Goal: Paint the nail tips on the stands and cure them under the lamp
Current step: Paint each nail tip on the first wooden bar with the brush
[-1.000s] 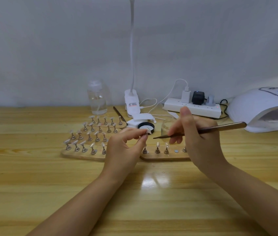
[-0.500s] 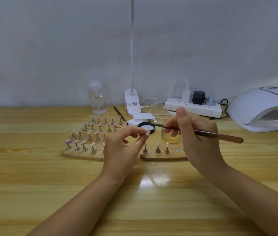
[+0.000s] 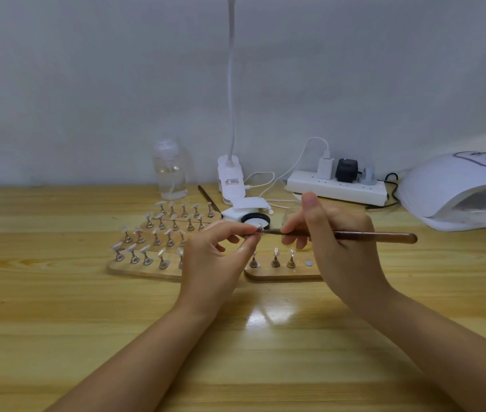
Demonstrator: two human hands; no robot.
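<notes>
Brown brush (image 3: 354, 234) tip — now on nail tip (image 3: 260, 229)

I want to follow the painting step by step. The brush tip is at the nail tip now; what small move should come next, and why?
Probably a short stroke of the brush along the nail tip. The left hand pinches the tip's stand in the air, the right hand holds the brush with its point at the tip, so paint seems about to go on.

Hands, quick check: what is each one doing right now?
Left hand: pinches a small nail tip stand between thumb and forefinger.
Right hand: grips the brush, its tip at that stand.
</notes>
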